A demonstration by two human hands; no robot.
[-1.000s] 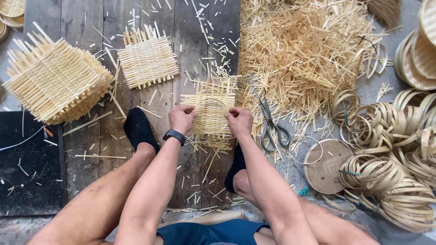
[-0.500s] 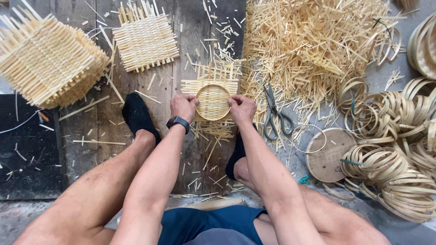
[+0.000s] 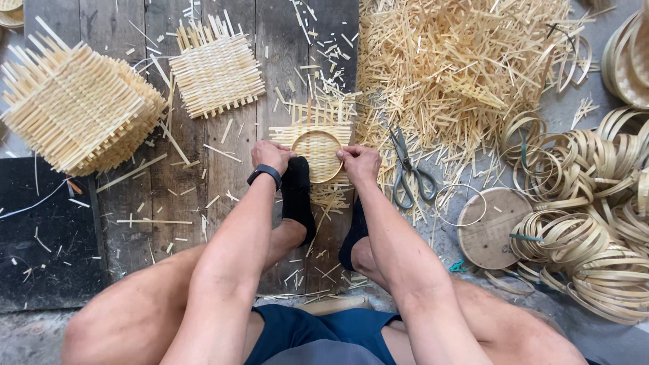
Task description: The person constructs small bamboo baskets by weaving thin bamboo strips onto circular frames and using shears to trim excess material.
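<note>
The left hand (image 3: 272,155) and the right hand (image 3: 359,162) are both gripping a small woven bamboo mat (image 3: 318,138), one at each lower side, and a round bamboo hoop (image 3: 318,155) is sitting on the middle of the weave. The mat is lying on the plank floor (image 3: 230,196) just ahead of the person's black-socked feet, and the left foot (image 3: 296,196) is reaching up to the mat's near edge. From this height it is hard to tell whether the fingers are pinching the hoop itself or only the slats beneath it.

Several things are looking risky here. The hoop is resting loosely, so uneven pressure from either hand is likely to let it slide off centre or spring out. The loose slat ends are sticking out past the hoop on the far side, and forcing them too sharply is liable to snap or split them, or to loosen the weave. Thin splinters are lying everywhere around bare fingers and legs. The scissors (image 3: 409,169) are lying just beside the right hand, blades pointing away, near enough to be knocked. The heap of cut strips (image 3: 460,67) is crowding the mat's right edge, so stray pieces may be getting caught under the hoop.
</note>
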